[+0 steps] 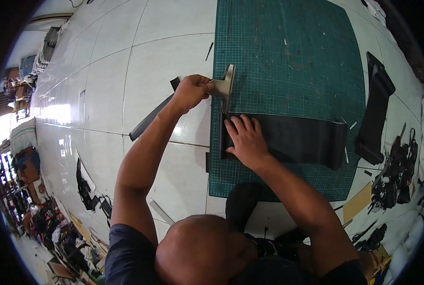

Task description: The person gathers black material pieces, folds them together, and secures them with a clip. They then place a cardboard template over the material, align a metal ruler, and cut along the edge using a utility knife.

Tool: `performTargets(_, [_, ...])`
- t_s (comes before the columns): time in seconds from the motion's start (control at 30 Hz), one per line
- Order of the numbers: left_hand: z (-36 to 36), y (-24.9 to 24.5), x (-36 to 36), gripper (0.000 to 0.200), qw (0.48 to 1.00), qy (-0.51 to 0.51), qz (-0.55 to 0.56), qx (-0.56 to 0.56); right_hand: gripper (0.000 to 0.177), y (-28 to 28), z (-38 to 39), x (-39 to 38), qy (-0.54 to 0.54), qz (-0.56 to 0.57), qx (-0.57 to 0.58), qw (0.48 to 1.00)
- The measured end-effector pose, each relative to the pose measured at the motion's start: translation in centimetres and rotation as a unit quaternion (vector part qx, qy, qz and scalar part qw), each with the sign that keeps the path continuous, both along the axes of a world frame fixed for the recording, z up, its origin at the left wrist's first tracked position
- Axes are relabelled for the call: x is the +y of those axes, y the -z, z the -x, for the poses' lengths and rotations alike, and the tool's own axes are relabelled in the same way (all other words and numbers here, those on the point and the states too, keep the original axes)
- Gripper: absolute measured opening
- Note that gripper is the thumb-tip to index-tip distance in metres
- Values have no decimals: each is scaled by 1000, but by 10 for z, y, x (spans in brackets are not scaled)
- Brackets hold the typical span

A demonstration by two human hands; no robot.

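Note:
My left hand (193, 92) pinches the narrow end of a wide metal bulldog clip (225, 88). The clip's broad edge points down the mat, its lower tip right by the corner of a long black leather-like strip (297, 140). That strip lies across the cutting mat, with both its ends folded or curled. On its left end rests my right hand (245, 137), fingers spread and pressed flat beside the folded edge.
The green gridded cutting mat (288, 80) lies on white floor tiles (169, 61). Another black strip (375, 109) is to its right, and a narrow dark piece (150, 118) sits left under my forearm. Black straps and scraps (394, 171) pile up at far right. My dark-covered foot (242, 202) overlaps the mat's near edge.

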State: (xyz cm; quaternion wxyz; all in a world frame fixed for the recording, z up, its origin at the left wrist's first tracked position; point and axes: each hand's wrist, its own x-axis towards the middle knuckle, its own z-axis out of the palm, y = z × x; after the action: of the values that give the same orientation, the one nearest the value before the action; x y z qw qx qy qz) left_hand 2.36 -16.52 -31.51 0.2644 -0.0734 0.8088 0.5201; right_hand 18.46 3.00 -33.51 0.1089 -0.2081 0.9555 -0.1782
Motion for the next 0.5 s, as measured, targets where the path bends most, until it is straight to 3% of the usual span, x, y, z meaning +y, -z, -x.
performTargets(0.33, [11, -7, 4, 35, 995, 65, 63, -33, 85, -3, 1, 0, 1, -5, -14, 1000])
performTargets(0.5, [18, -12, 24, 35, 972, 159, 167, 37, 83, -2, 0, 0, -1, -4, -5, 1000])
